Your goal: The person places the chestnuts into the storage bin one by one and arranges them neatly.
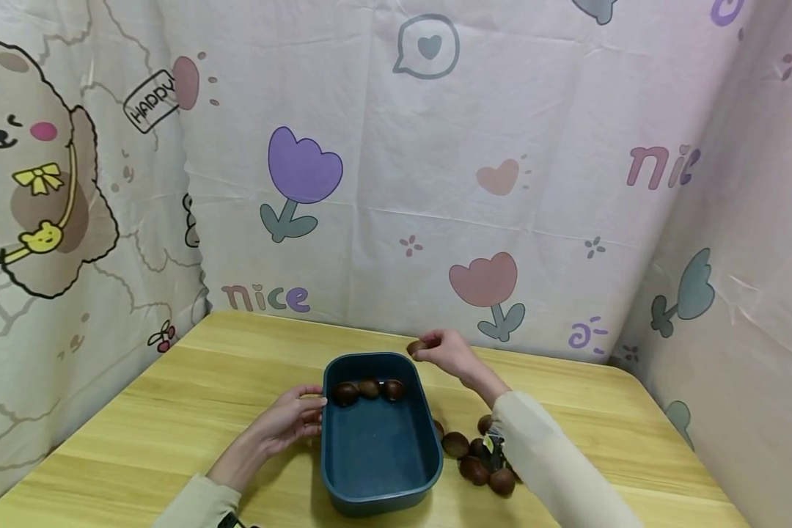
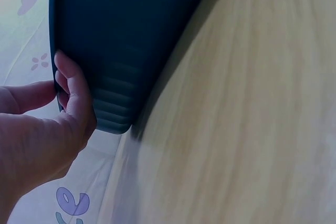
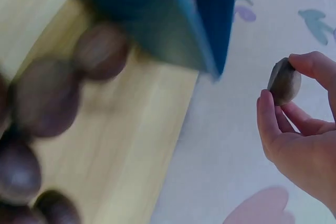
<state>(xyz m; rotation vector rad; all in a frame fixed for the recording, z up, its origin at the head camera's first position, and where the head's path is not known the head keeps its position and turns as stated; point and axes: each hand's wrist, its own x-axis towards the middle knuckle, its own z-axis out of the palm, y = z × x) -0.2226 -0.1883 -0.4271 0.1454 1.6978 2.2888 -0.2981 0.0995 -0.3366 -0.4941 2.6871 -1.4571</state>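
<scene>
A dark blue rectangular container (image 1: 380, 447) stands upright on the table with three brown chestnuts (image 1: 369, 388) along its far end. At its left side, my left hand (image 1: 289, 419) holds the rim and wall with bent fingers; in the left wrist view the fingertips (image 2: 67, 66) lie against the outer wall. Beyond the container's far right corner, my right hand (image 1: 450, 355) pinches a single chestnut (image 3: 285, 81) between thumb and fingertips, apart from the container. A pile of several chestnuts (image 1: 474, 470) lies on the table to the right, partly hidden by my right sleeve.
The wooden table (image 1: 251, 352) carries everything. A printed cloth (image 1: 396, 147) hangs behind its far edge and along both sides. My right forearm (image 1: 548, 447) reaches over the loose chestnuts.
</scene>
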